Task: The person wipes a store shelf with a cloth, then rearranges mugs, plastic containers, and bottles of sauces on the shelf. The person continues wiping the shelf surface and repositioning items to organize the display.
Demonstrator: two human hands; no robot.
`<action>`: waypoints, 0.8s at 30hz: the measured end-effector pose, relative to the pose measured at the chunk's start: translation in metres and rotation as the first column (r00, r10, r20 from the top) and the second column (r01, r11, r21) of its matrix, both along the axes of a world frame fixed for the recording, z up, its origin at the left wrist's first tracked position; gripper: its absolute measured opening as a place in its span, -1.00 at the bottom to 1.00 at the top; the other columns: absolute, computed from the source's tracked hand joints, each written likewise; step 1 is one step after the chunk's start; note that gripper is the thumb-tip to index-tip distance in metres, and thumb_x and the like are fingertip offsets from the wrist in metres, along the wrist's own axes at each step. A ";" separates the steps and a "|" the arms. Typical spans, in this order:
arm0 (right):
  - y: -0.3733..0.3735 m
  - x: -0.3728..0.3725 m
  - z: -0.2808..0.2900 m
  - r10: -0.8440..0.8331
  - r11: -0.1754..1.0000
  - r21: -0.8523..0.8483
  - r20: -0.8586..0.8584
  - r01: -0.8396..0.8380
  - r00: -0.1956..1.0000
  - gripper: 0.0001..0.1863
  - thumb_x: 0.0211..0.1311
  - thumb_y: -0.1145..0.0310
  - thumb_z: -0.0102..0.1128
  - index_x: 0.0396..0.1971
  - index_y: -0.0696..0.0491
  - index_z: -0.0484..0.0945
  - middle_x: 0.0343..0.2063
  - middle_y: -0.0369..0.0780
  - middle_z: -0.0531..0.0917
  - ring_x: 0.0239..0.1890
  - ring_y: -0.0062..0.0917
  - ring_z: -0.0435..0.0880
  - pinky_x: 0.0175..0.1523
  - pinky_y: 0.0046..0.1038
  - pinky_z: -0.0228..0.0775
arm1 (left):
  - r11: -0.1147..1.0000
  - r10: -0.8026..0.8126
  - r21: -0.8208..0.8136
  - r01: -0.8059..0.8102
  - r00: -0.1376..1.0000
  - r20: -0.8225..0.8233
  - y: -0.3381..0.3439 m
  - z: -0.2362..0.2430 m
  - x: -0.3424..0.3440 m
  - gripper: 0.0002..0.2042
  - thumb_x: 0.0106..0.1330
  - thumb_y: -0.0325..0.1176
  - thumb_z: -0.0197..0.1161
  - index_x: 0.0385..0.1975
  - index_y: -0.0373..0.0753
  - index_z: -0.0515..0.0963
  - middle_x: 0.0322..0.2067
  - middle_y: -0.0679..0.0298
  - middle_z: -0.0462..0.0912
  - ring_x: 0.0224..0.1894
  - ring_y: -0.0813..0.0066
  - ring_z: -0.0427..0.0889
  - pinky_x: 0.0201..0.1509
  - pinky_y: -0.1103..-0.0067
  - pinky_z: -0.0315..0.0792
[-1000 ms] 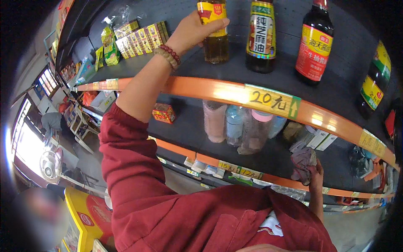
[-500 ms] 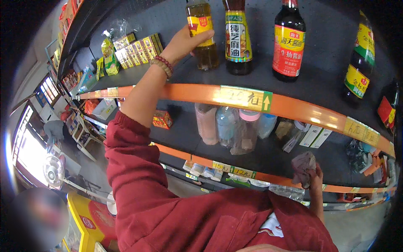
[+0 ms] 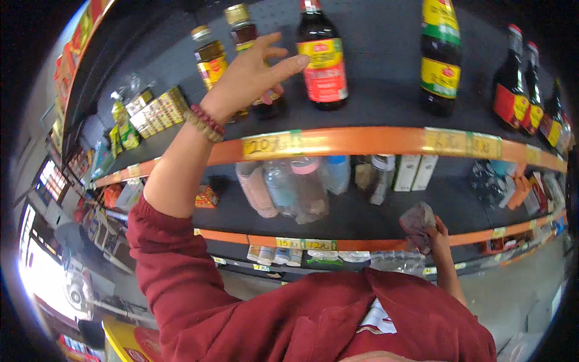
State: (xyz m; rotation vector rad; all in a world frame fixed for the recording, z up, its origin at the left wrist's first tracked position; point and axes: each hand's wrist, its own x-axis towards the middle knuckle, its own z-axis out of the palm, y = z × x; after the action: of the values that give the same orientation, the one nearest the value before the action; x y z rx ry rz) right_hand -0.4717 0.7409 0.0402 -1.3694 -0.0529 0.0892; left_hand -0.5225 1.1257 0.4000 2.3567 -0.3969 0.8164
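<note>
My left hand (image 3: 248, 73) is raised over the upper shelf (image 3: 368, 111), its fingers spread and holding nothing. The fingertips are close to a dark soy sauce bottle (image 3: 324, 69) with a yellow and red label; whether they touch it I cannot tell. Partly behind the hand stand a yellow-labelled oil bottle (image 3: 210, 59) and a darker, gold-capped sesame oil bottle (image 3: 240, 25). Lower down, in front of the middle shelf, my right hand (image 3: 440, 234) grips a crumpled greyish cloth (image 3: 416, 222).
A green-and-yellow labelled bottle (image 3: 440, 63) and several dark red-labelled bottles (image 3: 511, 99) stand farther right. Small boxes (image 3: 161, 111) sit at the left end. An orange price rail (image 3: 362, 137) edges the shelf. Clear plastic containers (image 3: 307, 190) fill part of the shelf below.
My left hand has let go of the oil bottle and moved right to the soy sauce bottle. The view has shifted right, showing more bottles. My right hand still holds the cloth.
</note>
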 end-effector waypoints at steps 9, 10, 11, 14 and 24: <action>-0.026 -0.007 -0.006 0.000 0.999 0.053 -0.006 0.000 1.000 -0.53 -0.07 0.51 0.00 -0.03 0.16 0.37 -0.19 -0.19 0.52 -0.15 -0.45 0.51 -0.07 -0.49 0.35 | 0.996 -0.082 -0.056 0.065 0.918 -0.388 -0.028 -0.003 0.051 -0.53 0.03 0.10 0.22 -0.23 -0.16 0.47 -0.53 0.39 0.53 -0.67 0.71 0.45 -0.62 0.76 0.41; -0.030 -0.011 -0.005 -0.020 0.997 0.069 -0.032 0.023 0.999 -0.54 -0.06 0.50 0.00 -0.03 0.16 0.37 -0.19 -0.18 0.52 -0.15 -0.45 0.51 -0.07 -0.49 0.35 | 0.995 -0.095 -0.067 0.075 0.922 -0.376 -0.028 -0.005 0.055 -0.54 0.03 0.09 0.23 -0.23 -0.16 0.48 -0.52 0.38 0.54 -0.67 0.71 0.46 -0.61 0.76 0.42; -0.032 -0.013 -0.005 -0.036 0.995 0.086 -0.055 0.040 0.998 -0.54 -0.06 0.50 0.01 -0.03 0.16 0.37 -0.19 -0.18 0.53 -0.14 -0.45 0.51 -0.07 -0.49 0.36 | 0.994 -0.103 -0.076 0.080 0.926 -0.363 -0.031 -0.005 0.054 -0.55 0.04 0.08 0.23 -0.24 -0.15 0.48 -0.51 0.37 0.55 -0.66 0.71 0.46 -0.61 0.76 0.43; -0.042 -0.012 -0.011 -0.050 0.996 0.072 -0.021 0.052 0.999 -0.54 -0.04 0.50 0.01 -0.02 0.16 0.36 -0.19 -0.18 0.52 -0.15 -0.46 0.51 -0.09 -0.48 0.38 | 0.989 -0.148 -0.068 0.132 0.926 -0.348 -0.048 -0.005 0.050 -0.57 0.06 0.05 0.22 -0.23 -0.17 0.48 -0.50 0.34 0.56 -0.64 0.70 0.50 -0.59 0.74 0.47; -0.038 -0.013 -0.017 -0.059 0.994 0.086 -0.058 0.064 0.997 -0.53 -0.02 0.51 0.00 0.00 0.15 0.35 -0.16 -0.17 0.51 -0.15 -0.43 0.52 -0.10 -0.45 0.39 | 0.978 -0.209 -0.053 0.203 0.920 -0.333 -0.067 -0.006 0.063 -0.54 0.08 0.07 0.20 -0.23 -0.21 0.46 -0.56 0.33 0.55 -0.67 0.69 0.51 -0.60 0.73 0.49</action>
State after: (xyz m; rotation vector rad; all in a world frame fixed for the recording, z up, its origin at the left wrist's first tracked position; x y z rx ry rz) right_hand -0.4848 0.7032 0.0233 -1.2787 0.0315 0.0716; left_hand -0.4598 1.0583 0.3937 2.3304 -0.4782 0.3075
